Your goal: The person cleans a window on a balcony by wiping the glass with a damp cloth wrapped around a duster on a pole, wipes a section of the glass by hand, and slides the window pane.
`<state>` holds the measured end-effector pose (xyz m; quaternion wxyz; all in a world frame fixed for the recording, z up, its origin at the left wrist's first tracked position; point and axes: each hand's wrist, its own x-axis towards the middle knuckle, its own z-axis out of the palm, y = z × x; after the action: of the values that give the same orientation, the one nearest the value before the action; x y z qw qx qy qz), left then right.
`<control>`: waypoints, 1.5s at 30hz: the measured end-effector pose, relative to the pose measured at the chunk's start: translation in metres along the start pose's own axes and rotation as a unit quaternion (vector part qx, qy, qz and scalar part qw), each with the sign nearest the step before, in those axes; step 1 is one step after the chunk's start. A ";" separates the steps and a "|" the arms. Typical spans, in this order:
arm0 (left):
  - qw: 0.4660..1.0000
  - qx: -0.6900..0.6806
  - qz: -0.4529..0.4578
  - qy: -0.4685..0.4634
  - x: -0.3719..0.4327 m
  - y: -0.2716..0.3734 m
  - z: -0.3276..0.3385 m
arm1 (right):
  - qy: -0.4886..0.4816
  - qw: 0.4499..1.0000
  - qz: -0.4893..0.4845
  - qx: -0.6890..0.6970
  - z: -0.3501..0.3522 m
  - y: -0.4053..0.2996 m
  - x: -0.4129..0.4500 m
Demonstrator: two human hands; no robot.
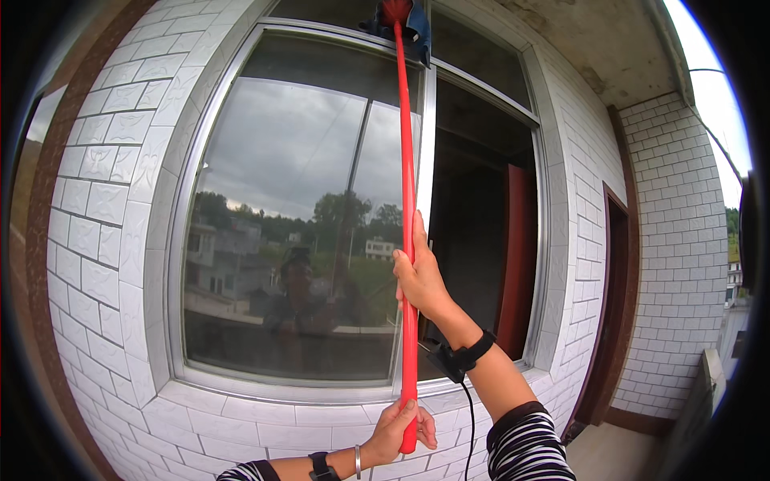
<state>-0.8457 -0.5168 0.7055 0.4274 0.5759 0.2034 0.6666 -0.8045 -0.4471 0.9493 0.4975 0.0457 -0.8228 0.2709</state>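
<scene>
A long red pole [408,174] stands almost upright in front of a sliding window. My right hand [426,278] wraps around it about halfway up, with the index finger stretched along the shaft. Lower down, my left hand [391,428] holds the pole near its bottom end, thumb in front and fingers behind. At the top, a red head with blue cloth [419,27] sits against the upper window frame and is partly cut off by the picture's rim. The left window pane [289,150] reflects clouds, trees, buildings and a person.
A silver window frame [426,150] divides the glass from a dark opening, where a red-brown panel [518,258] stands. White tiled wall [102,198] surrounds the window. To the right is a brown-framed doorway [610,288]. A black cable [471,415] hangs from my right wrist strap.
</scene>
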 end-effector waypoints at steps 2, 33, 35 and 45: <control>0.999 0.027 0.035 -0.005 0.032 0.041 0.001 | 0.016 1.000 0.006 -0.023 -0.006 -0.014 0.046; 0.981 0.106 0.045 0.157 0.005 0.136 -0.032 | -0.020 0.997 -0.035 0.065 0.069 -0.047 0.118; 0.980 0.129 0.054 0.144 0.035 0.184 -0.031 | 0.006 0.997 -0.023 0.077 0.064 -0.065 0.167; 0.944 0.226 0.128 0.201 0.070 0.314 -0.063 | 0.064 0.989 -0.074 0.115 0.105 -0.111 0.303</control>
<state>-1.0088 -0.6198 0.9711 0.1472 0.5328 0.3551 0.7539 -1.0021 -0.5338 1.2115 0.5592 0.1454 -0.7471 0.3285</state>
